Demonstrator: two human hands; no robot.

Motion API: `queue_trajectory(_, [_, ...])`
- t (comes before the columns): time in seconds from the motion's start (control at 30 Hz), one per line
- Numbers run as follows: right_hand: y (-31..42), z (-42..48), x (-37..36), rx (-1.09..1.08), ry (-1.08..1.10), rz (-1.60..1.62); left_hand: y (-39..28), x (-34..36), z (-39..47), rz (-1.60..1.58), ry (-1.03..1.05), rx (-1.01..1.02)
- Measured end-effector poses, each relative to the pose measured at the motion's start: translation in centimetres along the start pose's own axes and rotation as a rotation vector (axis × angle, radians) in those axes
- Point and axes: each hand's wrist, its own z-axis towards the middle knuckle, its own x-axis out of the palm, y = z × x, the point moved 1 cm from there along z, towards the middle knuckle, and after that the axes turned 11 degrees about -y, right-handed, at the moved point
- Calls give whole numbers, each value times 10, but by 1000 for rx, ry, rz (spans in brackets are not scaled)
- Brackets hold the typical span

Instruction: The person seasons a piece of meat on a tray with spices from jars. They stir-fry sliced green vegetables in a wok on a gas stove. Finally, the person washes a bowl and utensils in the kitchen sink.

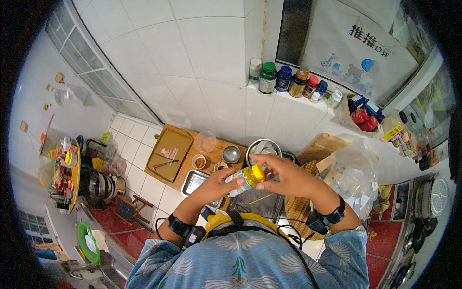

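Above the worktop, my left hand (218, 186) is wrapped around a small bottle (240, 182) with a yellow cap (257, 173) and a printed label. The bottle lies tilted, its cap pointing right towards my right hand (285, 177). The thumb and fingers of that hand are spread around the cap end; whether they touch the cap is unclear. Behind the hands is a metal pot (263, 141) with pale dishes inside. Left of it are a small steel bowl (231, 154), a paper-like cup (199, 162) with brown contents and a steel tray (193, 182).
A brown tray (169, 144) with chopsticks lies left on the wooden table (187, 173). Supplement bottles (267, 77) line the window ledge. A wooden cutting board (317, 148) leans against the wall, near a clear plastic bag (355, 166). A folding stool (135, 209) stands on the left.
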Motion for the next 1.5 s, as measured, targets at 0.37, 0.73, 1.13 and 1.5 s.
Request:
queue_trajectory(0.37, [-16,11,15,-91,-23,-55,29,-6,3,47,-110,136])
queue_trajectory(0.73, [-56,179,-43,-297,-494,-809,172,-97,-72,23,-571,-261])
queue_trajectory(1.13, [-140,291,-48,-299,-645,-1168,258,-89,-241,-44,-913,-573])
queue_trajectory(1.5, [-129,263,-37,-258,-696,-1053,211,-96,-181,179,-799,-477])
